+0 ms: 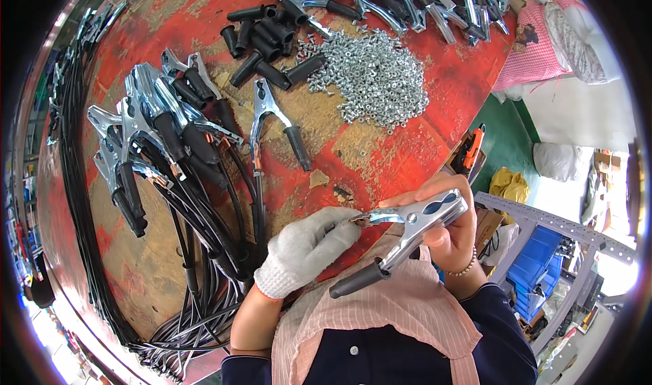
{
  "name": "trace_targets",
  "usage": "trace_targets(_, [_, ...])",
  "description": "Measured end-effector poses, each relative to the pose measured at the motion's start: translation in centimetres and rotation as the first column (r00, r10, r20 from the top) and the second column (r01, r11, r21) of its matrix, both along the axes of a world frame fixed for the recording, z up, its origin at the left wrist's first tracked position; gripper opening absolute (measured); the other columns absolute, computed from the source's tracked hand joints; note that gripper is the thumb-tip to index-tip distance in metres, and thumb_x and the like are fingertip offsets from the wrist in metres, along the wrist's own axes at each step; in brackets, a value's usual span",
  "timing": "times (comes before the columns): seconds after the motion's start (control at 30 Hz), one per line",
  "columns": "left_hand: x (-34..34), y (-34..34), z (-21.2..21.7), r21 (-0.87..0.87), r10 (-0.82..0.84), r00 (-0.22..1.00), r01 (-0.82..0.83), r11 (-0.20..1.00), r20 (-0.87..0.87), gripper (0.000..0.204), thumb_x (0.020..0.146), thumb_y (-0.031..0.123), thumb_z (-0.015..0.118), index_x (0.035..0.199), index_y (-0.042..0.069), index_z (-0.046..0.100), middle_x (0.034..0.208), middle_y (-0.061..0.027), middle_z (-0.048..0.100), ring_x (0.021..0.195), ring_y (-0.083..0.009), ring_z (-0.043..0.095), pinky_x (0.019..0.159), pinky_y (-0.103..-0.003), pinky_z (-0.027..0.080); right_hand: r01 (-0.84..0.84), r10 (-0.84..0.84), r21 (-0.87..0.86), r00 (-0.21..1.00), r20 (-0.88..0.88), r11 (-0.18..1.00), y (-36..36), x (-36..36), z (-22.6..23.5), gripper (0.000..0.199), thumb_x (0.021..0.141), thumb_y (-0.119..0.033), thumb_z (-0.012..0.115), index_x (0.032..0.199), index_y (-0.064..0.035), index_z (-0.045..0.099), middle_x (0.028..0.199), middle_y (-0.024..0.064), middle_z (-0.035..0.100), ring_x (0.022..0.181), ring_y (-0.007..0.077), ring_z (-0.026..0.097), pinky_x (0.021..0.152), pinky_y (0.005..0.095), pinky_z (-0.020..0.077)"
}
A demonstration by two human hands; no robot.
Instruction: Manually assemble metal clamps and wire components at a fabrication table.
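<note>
A silver battery clamp [429, 221] with one black sleeved handle is held in front of my apron. My right hand [454, 232], bare and with a beaded bracelet at the wrist, grips it around its jaw end. In a white knit glove, my left hand [311, 244] pinches the tip of the clamp's unsleeved handle. A small brownish piece shows at that tip, partly hidden by the gloved fingers. The black sleeve [360, 280] on the other handle points down to the left. Beyond my hands lies another clamp [266, 106] joined to a black cable.
Left on the worn red table [435, 140] are piled cabled clamps [146, 93] and black cables [204, 242]. Farther off are loose black sleeves [265, 35], a heap of small metal nuts [380, 76] and more clamps [407, 1]. A metal rack [557, 225] stands at right.
</note>
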State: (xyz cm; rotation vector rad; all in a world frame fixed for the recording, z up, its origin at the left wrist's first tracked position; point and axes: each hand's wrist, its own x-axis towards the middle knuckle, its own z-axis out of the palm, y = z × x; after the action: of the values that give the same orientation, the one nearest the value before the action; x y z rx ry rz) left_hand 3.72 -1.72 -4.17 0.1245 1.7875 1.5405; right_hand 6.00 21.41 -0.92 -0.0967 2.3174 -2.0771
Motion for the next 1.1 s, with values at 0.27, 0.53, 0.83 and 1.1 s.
trace_targets(0.27, [-0.5, -0.1, 0.8, -0.018, -0.022, 0.998, 0.023, 1.0, 0.056, 0.027, 0.095, 0.016, 0.058, 0.113, -0.002, 0.066, 0.098, -0.008, 0.069, 0.09, -0.0105, 0.061, 0.081, -0.026, 0.049, 0.108, -0.064, -0.267, 0.983, 0.17, 0.957, -1.0, -0.4, 0.4, 0.055, 0.088, -0.041, 0.07, 0.114, 0.0, 0.045, 0.103, 0.016, 0.067, 0.098, 0.0236, 0.068, 0.081, 0.0312, 0.0501])
trace_targets(0.53, [-0.5, -0.1, 1.1, -0.031, -0.011, 0.999, 0.013, 0.999, 0.042, 0.027, 0.094, 0.018, 0.06, 0.114, 0.001, 0.067, 0.093, -0.0066, 0.07, 0.084, -0.0087, 0.061, 0.076, -0.025, 0.049, 0.022, -0.01, -0.148, 0.997, 0.083, 0.989, -2.0, 0.0, -1.0, 0.057, 0.09, -0.048, 0.063, 0.107, 0.0018, 0.043, 0.092, 0.0127, 0.057, 0.093, 0.0364, 0.069, 0.078, 0.0423, 0.0579])
trace_targets(0.83, [-0.7, -0.4, 1.6, -0.049, -0.047, 0.999, 0.048, 0.998, 0.02, 0.039, 0.089, 0.029, 0.067, 0.122, 0.009, 0.062, 0.095, -0.0131, 0.07, 0.086, -0.0202, 0.069, 0.079, -0.031, 0.052, 0.072, -0.066, -0.131, 0.997, 0.05, 0.989, -2.0, 0.6, -1.0, 0.066, 0.084, -0.058, 0.066, 0.103, 0.0015, 0.044, 0.09, 0.0133, 0.056, 0.09, 0.0384, 0.069, 0.078, 0.0467, 0.0589])
trace_targets(1.1, [-0.6, -1.5, 1.9, -0.07, -0.089, 0.989, 0.081, 0.994, -0.115, 0.049, 0.085, 0.022, 0.072, 0.129, 0.007, 0.055, 0.098, -0.0133, 0.068, 0.087, -0.0228, 0.068, 0.077, -0.033, 0.052, 0.146, -0.117, -0.269, 0.986, 0.12, 0.952, -1.6, 0.2, -1.4, 0.06, 0.088, -0.051, 0.065, 0.107, 0.0024, 0.042, 0.092, 0.0219, 0.064, 0.09, 0.0384, 0.069, 0.077, 0.0479, 0.0592])
